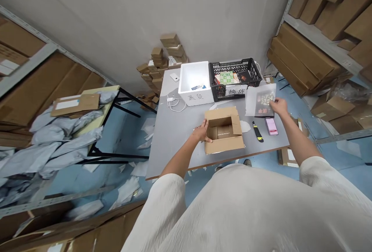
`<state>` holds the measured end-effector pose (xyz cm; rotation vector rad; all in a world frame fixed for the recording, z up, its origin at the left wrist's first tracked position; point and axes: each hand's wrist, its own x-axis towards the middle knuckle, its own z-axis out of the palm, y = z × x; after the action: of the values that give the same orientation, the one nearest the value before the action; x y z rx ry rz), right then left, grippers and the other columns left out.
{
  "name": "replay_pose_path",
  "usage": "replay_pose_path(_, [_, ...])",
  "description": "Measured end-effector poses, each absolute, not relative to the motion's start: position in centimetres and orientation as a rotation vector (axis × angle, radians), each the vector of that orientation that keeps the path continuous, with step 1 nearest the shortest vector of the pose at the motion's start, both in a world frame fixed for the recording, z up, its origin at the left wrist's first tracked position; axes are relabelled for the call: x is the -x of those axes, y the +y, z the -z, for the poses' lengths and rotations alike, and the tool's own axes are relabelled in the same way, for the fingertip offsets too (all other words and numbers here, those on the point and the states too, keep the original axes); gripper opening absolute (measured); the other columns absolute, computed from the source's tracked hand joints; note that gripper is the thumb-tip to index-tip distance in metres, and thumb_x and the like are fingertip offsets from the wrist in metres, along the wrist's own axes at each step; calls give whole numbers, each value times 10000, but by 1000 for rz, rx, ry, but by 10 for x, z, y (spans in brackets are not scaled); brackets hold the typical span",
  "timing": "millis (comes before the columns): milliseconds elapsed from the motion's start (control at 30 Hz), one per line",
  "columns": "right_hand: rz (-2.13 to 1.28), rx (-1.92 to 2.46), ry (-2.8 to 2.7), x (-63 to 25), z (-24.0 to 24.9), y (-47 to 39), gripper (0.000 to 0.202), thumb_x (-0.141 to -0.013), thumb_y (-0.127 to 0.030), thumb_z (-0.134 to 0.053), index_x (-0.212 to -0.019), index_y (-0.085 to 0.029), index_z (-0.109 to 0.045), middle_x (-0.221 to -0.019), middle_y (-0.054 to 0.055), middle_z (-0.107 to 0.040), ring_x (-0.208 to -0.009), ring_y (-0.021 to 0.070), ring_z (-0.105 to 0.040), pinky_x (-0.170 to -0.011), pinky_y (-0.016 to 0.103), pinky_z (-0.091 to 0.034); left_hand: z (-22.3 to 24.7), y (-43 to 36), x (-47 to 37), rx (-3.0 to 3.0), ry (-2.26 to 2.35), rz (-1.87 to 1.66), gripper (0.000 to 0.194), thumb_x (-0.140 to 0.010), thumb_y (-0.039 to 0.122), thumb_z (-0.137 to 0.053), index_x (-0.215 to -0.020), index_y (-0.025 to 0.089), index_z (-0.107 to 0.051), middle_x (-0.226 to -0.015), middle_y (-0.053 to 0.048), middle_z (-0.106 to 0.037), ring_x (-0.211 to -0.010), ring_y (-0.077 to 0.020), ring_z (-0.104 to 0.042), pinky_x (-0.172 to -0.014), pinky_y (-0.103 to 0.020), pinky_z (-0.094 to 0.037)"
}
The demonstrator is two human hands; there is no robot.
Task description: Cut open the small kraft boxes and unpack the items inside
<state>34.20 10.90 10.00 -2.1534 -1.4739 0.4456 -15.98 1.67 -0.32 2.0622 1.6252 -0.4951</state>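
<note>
The left grip is resting at eleven o'clock from the torso, holding its thumb apart from the fingers. The right grip is pinching at one o'clock. The left forearm and right forearm are slanting inward.

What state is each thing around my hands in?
Carton: open, left hand on its side
Bag: held in right hand, seal unclear
Bin: uncovered, blue-and-white item inside
Basket: uncovered, items inside
Knife: lying flat, blade state unclear
Phone: face up, screen lit
Charger: cord slack
</note>
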Motion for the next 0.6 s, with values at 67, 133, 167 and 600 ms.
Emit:
replay_pose_path(67, [-495,2181,-1461,-347,-77,106,128,-829,-250,-654,-715,-227,-601,-684,37,-632,-706,202,-524,-715,328,-416,1,16,159,-2074,1636,522,1651,-648,765,-910,-1780,246,176,-1837,-262,165,-1555,-510,-471,-1206,-536,-420])
replay_pose_path(133, [-561,2166,-1485,-346,-52,103,108,-803,-264,-649,-708,-225,-616,-647,18,-609,-698,199,-537,-686,304,-414,0,14,159,-2090,1654,545,1634,-652,763,-909,-1788,239,142,-1837,-273,145,-1562,-512,-460,-1216,-536,-398])
replay_pose_path(167, [-604,2162,-1495,-343,-39,101,99,-786,-270,-647,-703,-226,-619,-630,8,-597,-689,195,-537,-671,294,-409,-1,14,159,-2099,1661,555,1623,-655,769,-905,-1791,241,126,-1839,-274,133,-1569,-515,-450,-1227,-542,-380])
replay_pose_path(600, [-1056,2203,-1598,-319,76,61,164,-827,-348,-632,-849,-204,-706,-758,14,-683,-705,192,-611,-660,274,-443,-8,5,150,-2084,1743,688,1585,-638,761,-921,-1801,319,59,-1866,-214,113,-1607,-549,-345,-1307,-726,-163])
